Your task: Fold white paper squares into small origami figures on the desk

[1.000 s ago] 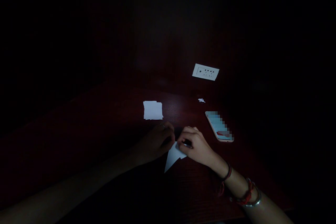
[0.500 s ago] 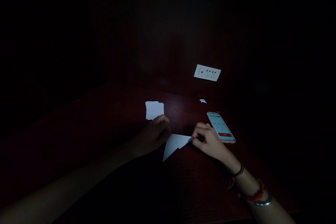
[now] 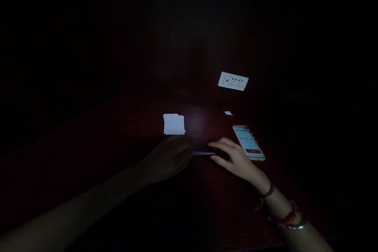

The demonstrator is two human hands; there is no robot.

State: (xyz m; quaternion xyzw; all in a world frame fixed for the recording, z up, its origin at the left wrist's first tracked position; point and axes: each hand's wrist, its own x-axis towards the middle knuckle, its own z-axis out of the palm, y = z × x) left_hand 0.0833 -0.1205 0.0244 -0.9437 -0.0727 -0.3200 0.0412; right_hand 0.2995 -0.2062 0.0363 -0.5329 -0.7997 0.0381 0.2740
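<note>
On the dark worktop [image 3: 195, 116], just nearer to us than the paper stack [image 3: 174, 124], we see the thin white paper [image 3: 203, 153] between the two hands. Left hand [image 3: 169, 159]: fingers together, closed on the paper's left end as far as we can tell; deep shade hides the exact grip. Right hand [image 3: 236, 159]: thumb and fingers apart, around the paper's right end, and we cannot confirm contact.

Handling, our guess: very light, soft, bends easily, creases or tears if pulled hard, may slide on the smooth wood. We would pinch it lightly by both ends, thumb against fingertip, and keep the middle free.

Looks: pale, plain, a narrow sliver tapering to the right, probably seen near edge-on. We cannot make out folds or the full outline; the left end is hidden by the hand.

Around it, we note the stack of white sheets lying flat, edges uneven, just beyond the left hand. Phone [image 3: 249, 141] lies face up, screen lit, just beside the right hand. Small white scraps [image 3: 228, 113] lie farther back, below the wall socket [image 3: 233, 81].
</note>
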